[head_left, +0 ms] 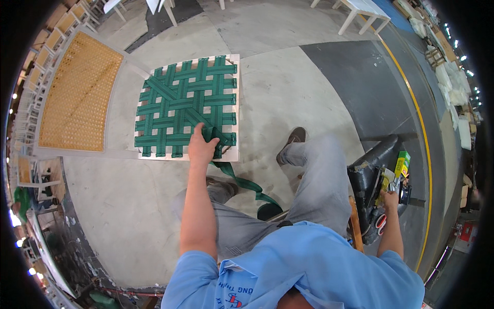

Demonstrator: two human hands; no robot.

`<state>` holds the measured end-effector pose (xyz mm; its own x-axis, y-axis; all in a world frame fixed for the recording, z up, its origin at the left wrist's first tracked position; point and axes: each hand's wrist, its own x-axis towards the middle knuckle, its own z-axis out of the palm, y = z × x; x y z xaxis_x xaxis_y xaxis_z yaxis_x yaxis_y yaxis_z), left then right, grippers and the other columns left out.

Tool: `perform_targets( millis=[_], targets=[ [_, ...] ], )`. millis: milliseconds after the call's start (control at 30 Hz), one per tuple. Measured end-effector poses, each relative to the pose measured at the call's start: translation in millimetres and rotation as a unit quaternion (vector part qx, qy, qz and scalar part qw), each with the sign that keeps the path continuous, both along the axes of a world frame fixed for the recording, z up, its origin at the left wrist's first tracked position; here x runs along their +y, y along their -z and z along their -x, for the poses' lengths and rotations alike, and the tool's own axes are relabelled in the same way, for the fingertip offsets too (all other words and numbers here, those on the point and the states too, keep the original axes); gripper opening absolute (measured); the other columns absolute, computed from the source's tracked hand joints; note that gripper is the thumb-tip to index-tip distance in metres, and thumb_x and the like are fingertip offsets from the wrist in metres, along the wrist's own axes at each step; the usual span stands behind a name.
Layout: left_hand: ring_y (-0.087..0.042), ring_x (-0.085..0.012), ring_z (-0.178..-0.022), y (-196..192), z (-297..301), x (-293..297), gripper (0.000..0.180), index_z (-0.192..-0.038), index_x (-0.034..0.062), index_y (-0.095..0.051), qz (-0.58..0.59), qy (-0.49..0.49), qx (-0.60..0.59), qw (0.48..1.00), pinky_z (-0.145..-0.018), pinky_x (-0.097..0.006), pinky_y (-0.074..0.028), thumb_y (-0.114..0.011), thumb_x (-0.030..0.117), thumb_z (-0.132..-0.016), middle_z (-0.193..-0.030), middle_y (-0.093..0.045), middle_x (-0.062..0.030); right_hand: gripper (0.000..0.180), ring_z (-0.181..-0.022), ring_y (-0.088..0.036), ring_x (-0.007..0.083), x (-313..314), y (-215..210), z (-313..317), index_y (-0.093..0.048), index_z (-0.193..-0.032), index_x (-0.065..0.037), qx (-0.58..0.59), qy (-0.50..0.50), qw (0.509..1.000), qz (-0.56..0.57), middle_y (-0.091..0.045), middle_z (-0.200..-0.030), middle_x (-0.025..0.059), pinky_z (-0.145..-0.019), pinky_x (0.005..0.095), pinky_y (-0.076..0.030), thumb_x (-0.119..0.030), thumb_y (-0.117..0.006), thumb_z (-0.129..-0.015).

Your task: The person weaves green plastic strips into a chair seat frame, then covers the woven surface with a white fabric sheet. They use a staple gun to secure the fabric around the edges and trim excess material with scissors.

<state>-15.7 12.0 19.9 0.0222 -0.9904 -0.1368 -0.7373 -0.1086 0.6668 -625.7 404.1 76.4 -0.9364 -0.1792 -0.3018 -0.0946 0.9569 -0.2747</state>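
A white chair lies with its seat frame (pixel 238 105) toward me, crossed by woven green webbing (pixel 182 100). At the seat's near right corner my left hand (pixel 202 148) pinches a loose green strap (pixel 242 182) between thumb and fingers. From there the strap trails down to a dark green roll (pixel 269 210) between my legs. Off to the right, my right hand (pixel 390 200) is closed at a black holder (pixel 366 191), by a yellow and metal tool (pixel 387 180). What exactly it grips is too small to make out.
The chair's cane backrest (pixel 80 92) extends to the left. Beside my right hand are a green and yellow box (pixel 402 164) and red-handled scissors (pixel 381 222). White benches (pixel 360 9) stand at the far side, and rows of chairs line the far left.
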Motion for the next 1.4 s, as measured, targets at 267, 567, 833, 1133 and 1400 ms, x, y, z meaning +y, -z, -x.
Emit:
perform_targets(
  millis=[267, 567, 833, 1133, 1400],
  targets=[
    [-0.066, -0.0400, -0.120, 0, 3, -2, 0.074, -0.138, 0.0063, -0.055, -0.039, 0.013, -0.015, 0.999, -0.100, -0.049, -0.054, -0.093, 0.028, -0.077, -0.128, -0.068, -0.0228, 0.036, -0.078, -0.068, 0.0198, -6, -1, 21, -0.072, -0.117, -0.001, -0.153, -0.002, 0.978, 0.145, -0.072, -0.097, 0.0072, -0.064, 0.0370, -0.051, -0.007, -0.080, -0.082],
    [-0.066, -0.0397, -0.120, -9, -10, -2, 0.082, -0.142, 0.0093, -0.050, -0.104, 0.014, -0.049, 0.993, -0.099, -0.049, -0.055, -0.094, 0.026, -0.075, -0.130, -0.064, -0.0198, 0.034, -0.069, -0.059, 0.0092, -135, -98, -84, -0.066, -0.124, -0.011, -0.162, -0.231, 0.906, 0.317, -0.070, -0.096, -0.0006, -0.057, 0.0269, -0.046, -0.020, -0.078, -0.093],
    [-0.067, -0.0432, -0.119, -14, -1, -4, 0.074, -0.140, 0.0102, -0.047, -0.114, 0.053, -0.010, 0.992, -0.100, -0.051, -0.057, -0.090, 0.022, -0.081, -0.133, -0.059, -0.0204, 0.033, -0.062, -0.060, 0.0102, -312, -91, -307, -0.068, -0.118, -0.008, -0.424, -0.387, 0.797, 0.189, -0.068, -0.088, -0.0007, -0.054, 0.0293, -0.048, -0.031, -0.080, -0.097],
    [-0.065, -0.0404, -0.124, 10, -27, -10, 0.067, -0.141, 0.0083, -0.053, -0.089, 0.035, 0.077, 0.992, -0.103, -0.049, -0.053, -0.083, 0.012, -0.082, -0.130, -0.067, -0.0233, 0.038, -0.061, -0.061, 0.0150, -370, -34, -435, -0.063, -0.123, -0.001, -0.441, -0.430, 0.786, 0.053, -0.069, -0.105, 0.0086, -0.052, 0.0329, -0.051, -0.029, -0.075, -0.101],
    [-0.065, -0.0407, -0.124, 6, -28, -12, 0.068, -0.144, 0.0100, -0.053, -0.096, 0.025, 0.078, 0.992, -0.103, -0.049, -0.053, -0.083, 0.012, -0.083, -0.129, -0.067, -0.0222, 0.041, -0.060, -0.062, 0.0161, -372, -23, -447, -0.062, -0.118, 0.001, -0.422, -0.453, 0.785, 0.039, -0.068, -0.092, 0.0078, -0.051, 0.0346, -0.051, -0.032, -0.078, -0.098]
  ],
)
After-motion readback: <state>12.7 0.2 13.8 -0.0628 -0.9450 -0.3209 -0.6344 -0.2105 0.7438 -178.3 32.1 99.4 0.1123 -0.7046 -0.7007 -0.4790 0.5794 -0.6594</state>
